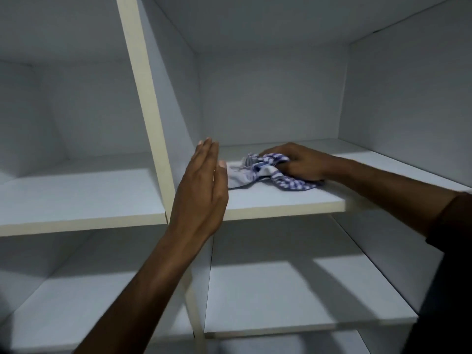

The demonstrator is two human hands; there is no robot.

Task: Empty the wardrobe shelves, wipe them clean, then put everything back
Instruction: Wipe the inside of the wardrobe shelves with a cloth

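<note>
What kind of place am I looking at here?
Most likely the inside of a wardrobe or closet. White shelves split by an upright divider form bare compartments, and a right hand holds a checked cloth on one shelf, with the left hand open beside the divider.

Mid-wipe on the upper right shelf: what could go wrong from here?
1. The cloth is bunched under the right hand, so it may skip the shelf's back corners.
2. A loose end trails near the front edge; it might drag off.
3. The left hand hangs open in the cloth's path.
</note>
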